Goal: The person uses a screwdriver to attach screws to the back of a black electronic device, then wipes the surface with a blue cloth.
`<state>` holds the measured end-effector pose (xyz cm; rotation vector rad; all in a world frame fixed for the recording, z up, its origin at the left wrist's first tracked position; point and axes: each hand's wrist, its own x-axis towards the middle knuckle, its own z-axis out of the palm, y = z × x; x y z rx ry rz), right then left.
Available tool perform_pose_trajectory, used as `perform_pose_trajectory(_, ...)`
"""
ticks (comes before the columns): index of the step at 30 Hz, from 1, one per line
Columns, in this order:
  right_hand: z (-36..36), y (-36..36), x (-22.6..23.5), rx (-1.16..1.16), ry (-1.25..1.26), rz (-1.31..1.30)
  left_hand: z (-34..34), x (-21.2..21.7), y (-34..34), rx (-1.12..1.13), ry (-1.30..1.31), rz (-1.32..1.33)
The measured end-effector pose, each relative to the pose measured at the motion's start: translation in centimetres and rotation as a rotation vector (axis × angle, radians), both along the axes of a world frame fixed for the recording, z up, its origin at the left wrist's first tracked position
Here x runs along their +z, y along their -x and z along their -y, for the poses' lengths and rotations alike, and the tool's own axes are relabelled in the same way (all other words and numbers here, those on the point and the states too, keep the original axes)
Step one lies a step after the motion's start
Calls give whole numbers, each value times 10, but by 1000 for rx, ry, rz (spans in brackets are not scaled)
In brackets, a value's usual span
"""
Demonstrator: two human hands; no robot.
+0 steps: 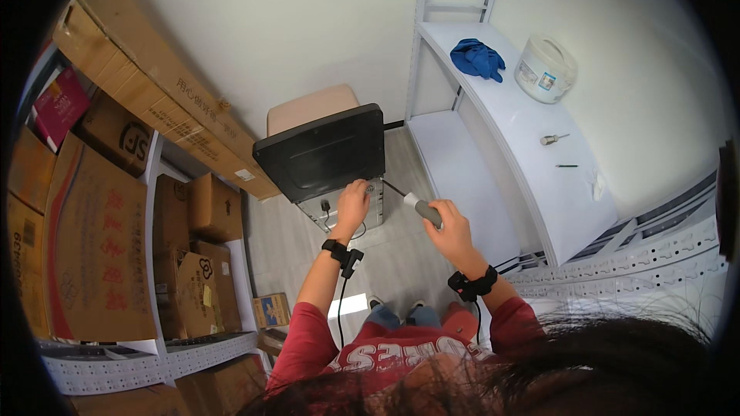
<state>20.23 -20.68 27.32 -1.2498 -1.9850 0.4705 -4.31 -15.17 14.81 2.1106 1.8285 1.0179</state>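
Observation:
A boxy machine with a black top [324, 150] and a grey metal side panel [375, 208] stands on the floor in front of me. My right hand [451, 229] grips a screwdriver [424, 209] by its grey-and-white handle. Its dark shaft slants up to the left, and the tip is near the upper corner of the panel, just under the black top. Close to that tip, my left hand [354, 202] is against the panel with its fingers bunched; what they hold, if anything, is hidden. A black cable [325, 206] hangs at the panel, left of this hand.
A white shelf [532, 177] at right bears a blue cloth [478, 59], a white tub [546, 69], a small screwdriver [553, 139] and a thin green stick [566, 166]. Cardboard boxes [100, 239] fill the left rack. Behind it leans a long carton [166, 88]. A beige thing [312, 106] stands behind the machine.

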Motion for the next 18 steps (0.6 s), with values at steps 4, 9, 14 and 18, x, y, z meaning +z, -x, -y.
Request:
perform_pose_trajectory(4,-11,0,-51,-1,-46,-7,-9,-50,-7,-47,4,-206)
perform_pose_trajectory(9,-32,1,-137,12,-148,-57,-36,-137,-19,20,-81,-330)
perform_pose_trajectory(14,-56,0,-218,42,-443,-77,-75,-196,-13,110,-360,-479)
perform_pose_trajectory(18,-70,-2,-289,33,-625,-75,-91,-229,-11,112,-534,-559)
